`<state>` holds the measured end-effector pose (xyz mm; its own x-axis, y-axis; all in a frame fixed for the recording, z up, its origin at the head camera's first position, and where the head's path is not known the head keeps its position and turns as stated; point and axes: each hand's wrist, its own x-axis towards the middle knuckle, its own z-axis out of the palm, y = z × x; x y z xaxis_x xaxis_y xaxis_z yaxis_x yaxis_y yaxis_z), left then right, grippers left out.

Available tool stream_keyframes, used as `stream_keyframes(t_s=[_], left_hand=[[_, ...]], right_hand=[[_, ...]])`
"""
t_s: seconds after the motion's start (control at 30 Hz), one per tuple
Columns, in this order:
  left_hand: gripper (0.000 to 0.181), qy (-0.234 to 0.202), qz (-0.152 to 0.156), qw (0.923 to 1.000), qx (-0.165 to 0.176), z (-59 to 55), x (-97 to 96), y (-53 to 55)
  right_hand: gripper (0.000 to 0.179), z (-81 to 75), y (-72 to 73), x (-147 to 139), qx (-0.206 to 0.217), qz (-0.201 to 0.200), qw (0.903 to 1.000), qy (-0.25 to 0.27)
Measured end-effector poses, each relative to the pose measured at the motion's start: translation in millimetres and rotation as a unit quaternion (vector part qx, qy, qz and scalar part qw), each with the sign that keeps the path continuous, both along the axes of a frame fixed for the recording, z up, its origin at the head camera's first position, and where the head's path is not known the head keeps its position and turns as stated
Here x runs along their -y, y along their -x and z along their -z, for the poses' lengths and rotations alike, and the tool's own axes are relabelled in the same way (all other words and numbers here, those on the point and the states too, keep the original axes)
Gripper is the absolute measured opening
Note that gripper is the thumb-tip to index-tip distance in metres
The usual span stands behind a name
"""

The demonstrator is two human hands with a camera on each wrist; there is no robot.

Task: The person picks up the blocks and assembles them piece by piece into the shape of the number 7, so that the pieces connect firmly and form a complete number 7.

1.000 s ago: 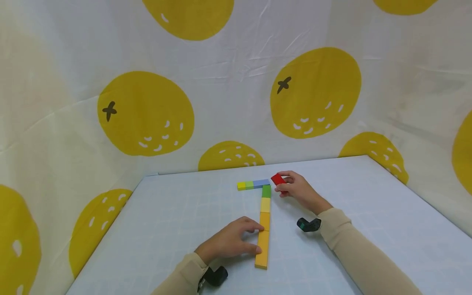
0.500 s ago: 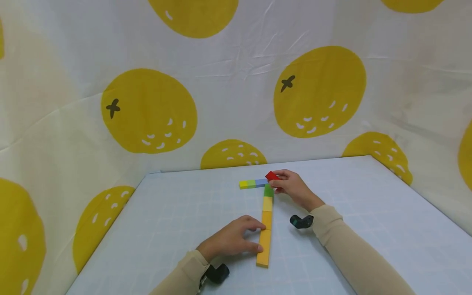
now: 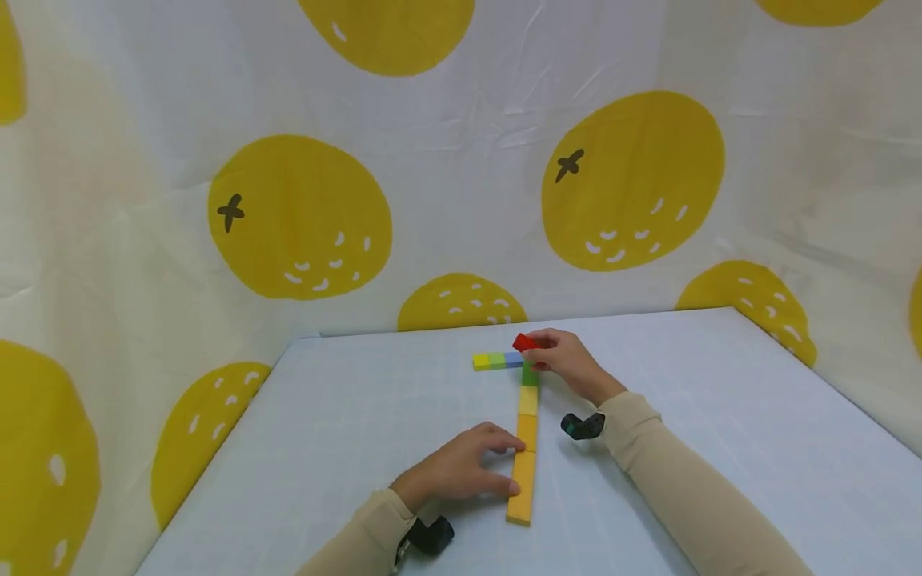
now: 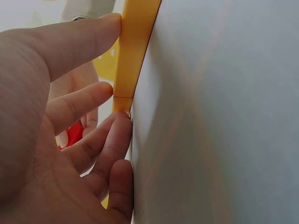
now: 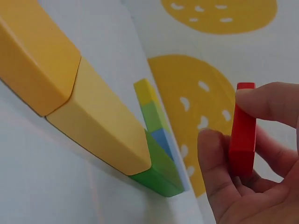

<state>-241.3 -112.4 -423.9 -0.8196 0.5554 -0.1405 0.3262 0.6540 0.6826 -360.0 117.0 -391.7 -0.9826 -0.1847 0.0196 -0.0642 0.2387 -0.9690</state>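
Note:
Between thumb and fingers, my right hand (image 3: pixel 572 366) pinches a red block (image 5: pixel 243 135), held above the table near the far corner of an L of coloured blocks. One arm of the L runs toward me: a green block (image 5: pixel 161 168), a pale yellow block (image 3: pixel 528 400), then two orange blocks (image 3: pixel 522 488). Leftward from the corner lie a blue block (image 3: pixel 513 359), a light green block (image 3: pixel 497 361) and a yellow block (image 3: pixel 481 362). My left hand (image 3: pixel 457 468) touches the left side of the orange blocks with its thumb and fingertips, the fingers loosely extended.
The blocks lie on a table with a pale checked cloth (image 3: pixel 360 416). Behind and at the sides hangs a white curtain (image 3: pixel 461 200) printed with big yellow fruit. A small black wrist camera (image 3: pixel 582 426) sits on the right wrist.
My right hand has carried the red block leftward, over the L's corner, where it now partly covers the green block. The left hand stays against the orange blocks. The head view has shifted slightly.

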Motion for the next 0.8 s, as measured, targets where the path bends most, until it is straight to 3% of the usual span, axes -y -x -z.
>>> stream_keyframes(t_s=[0.37, 0.8], left_hand=[[0.047, 0.008, 0.009, 0.9997, -0.019, -3.0, -0.6, -1.4], [0.055, 0.031, 0.003, 0.9983, -0.049, 0.3, -4.3, -3.2]], right_hand=[[0.044, -7.8, 8.4, 6, -0.035, -0.05, 0.9967, -0.054], [0.042, -7.6, 14.3, 23, -0.04, -0.052, 0.9959, -0.062]])
